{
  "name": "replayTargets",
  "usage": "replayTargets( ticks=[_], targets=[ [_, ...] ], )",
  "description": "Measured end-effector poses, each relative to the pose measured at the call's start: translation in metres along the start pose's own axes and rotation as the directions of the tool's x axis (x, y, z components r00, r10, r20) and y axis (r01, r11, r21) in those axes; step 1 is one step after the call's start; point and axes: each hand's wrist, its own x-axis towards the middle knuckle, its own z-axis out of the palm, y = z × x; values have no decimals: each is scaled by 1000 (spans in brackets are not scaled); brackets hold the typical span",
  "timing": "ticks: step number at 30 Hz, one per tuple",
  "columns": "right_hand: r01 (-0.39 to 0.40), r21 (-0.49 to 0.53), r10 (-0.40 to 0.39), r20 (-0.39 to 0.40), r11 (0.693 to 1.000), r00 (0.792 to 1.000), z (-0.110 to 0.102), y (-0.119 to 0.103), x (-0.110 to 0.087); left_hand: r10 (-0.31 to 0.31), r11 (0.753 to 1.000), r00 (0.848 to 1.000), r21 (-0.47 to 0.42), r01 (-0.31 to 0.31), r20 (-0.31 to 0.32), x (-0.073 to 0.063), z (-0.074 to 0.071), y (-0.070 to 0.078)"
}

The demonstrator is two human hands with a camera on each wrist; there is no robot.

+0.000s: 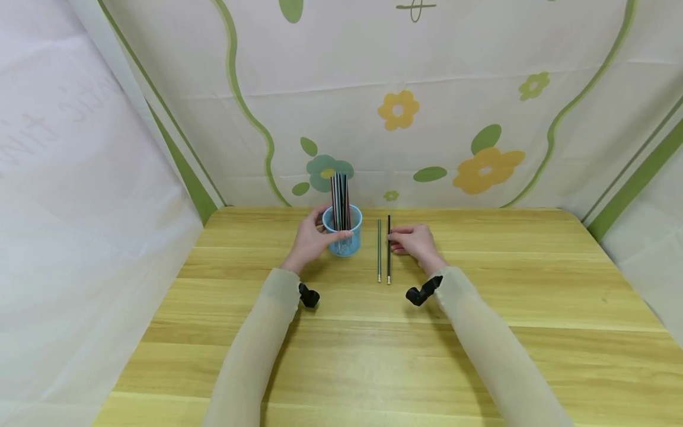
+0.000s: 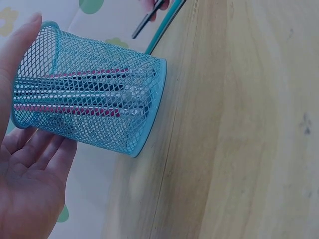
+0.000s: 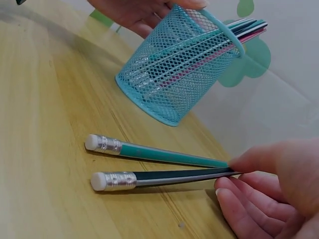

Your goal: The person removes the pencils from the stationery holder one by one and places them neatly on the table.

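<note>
My left hand grips the rim and side of a light blue mesh pencil cup, thumb across the front. Inside it, several striped pencils in dark, green and red stand upright, rising above the rim. To the right of the cup, my right hand pinches a black-striped pencil between thumb and fingers. Its white eraser end points toward me. Alongside, a green-striped pencil lies on the table, eraser end also toward me, just left of the black one.
The wooden table extends back to a fabric wall printed with flowers and leaves. More fabric hangs at both sides. Each wrist carries a small black camera, such as the right wrist camera.
</note>
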Motion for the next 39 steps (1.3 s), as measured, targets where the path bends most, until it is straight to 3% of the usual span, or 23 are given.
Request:
replayTargets(
  ticks=[14,39],
  targets=[
    [4,-155,-13,-59,988,998,9,-2,2,8,1000,1000,4,-8,-5,0,0,0],
    [11,-247,-33,-85,969,996,13,0,7,2,1000,1000,-15,-2,-6,0,0,1]
  ],
)
